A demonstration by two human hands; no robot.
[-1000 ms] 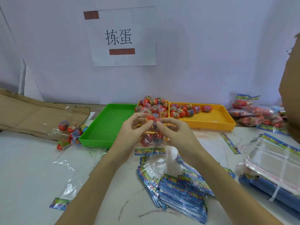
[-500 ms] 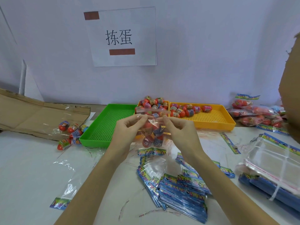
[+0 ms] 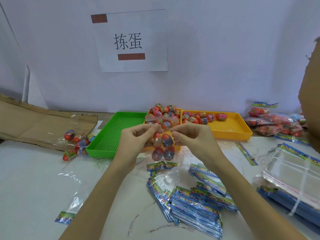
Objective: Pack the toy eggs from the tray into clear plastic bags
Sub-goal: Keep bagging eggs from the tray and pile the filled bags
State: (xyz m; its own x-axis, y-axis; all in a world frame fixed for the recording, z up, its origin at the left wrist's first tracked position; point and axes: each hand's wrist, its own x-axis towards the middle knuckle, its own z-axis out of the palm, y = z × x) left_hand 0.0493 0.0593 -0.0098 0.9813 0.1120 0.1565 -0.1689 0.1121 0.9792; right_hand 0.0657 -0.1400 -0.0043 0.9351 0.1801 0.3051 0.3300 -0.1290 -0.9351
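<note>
I logged the left hand [image 3: 138, 135] and right hand [image 3: 192, 135] both pinching the top of a clear plastic bag [image 3: 161, 146], fingers curled, bag hanging between and below the fingertips. Four toy eggs [image 3: 162, 154] sat inside it, under the fingers. Beyond the fingertips stood the yellow trays [image 3: 230, 130] with loose eggs [image 3: 200, 117]; the green tray [image 3: 110, 135] lay left of the left fingers.

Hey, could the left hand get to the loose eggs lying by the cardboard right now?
Probably not yet. The left hand is pinching the bag of eggs together with the right hand. The way to the loose eggs looks open once it lets go.
</note>
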